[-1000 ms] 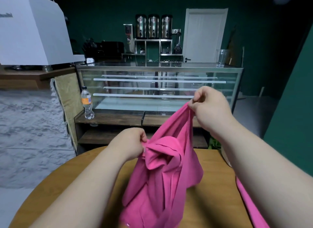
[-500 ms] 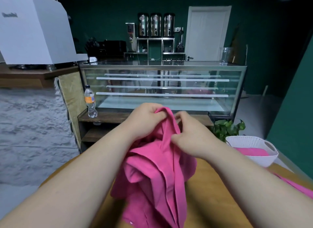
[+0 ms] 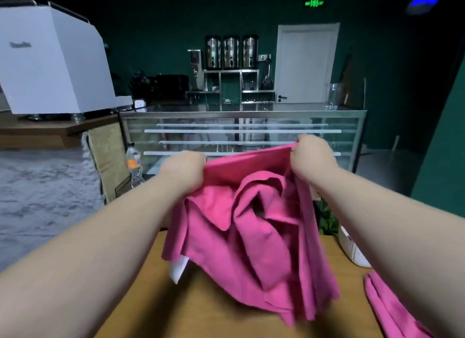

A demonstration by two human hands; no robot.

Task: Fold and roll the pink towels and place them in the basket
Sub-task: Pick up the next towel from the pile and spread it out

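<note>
So half a second back both hands were bunched together over the middle of the table, nearly touching, working the same bit of cloth. Now they're pulled apart. The left hand (image 3: 183, 169) and the right hand (image 3: 313, 155) each have their fingers curled tight around a top corner of the pink towel (image 3: 251, 224), and the upper edge is stretched fairly straight between them, with the right end a bit higher. The basket (image 3: 352, 252) was in full view before, with something pink inside. Now only a sliver of its white wall shows at the table's right edge, and the rest is hidden behind the right forearm.

The towel itself is held up above the middle of the table (image 3: 201, 307). It's nowhere near flat yet. Below the taut top edge it's all loose folds, with a big crumpled twist in the centre and long pleats hanging down under the right hand. The lower end drops down to the table top, but it's blurry there, so I can't tell if it's actually resting on the wood. A small white tag (image 3: 178, 269) pokes out from under the lower left corner.

There's also a second pink towel (image 3: 392, 310) lying on the near right part of the table, partly under the right forearm.
</note>
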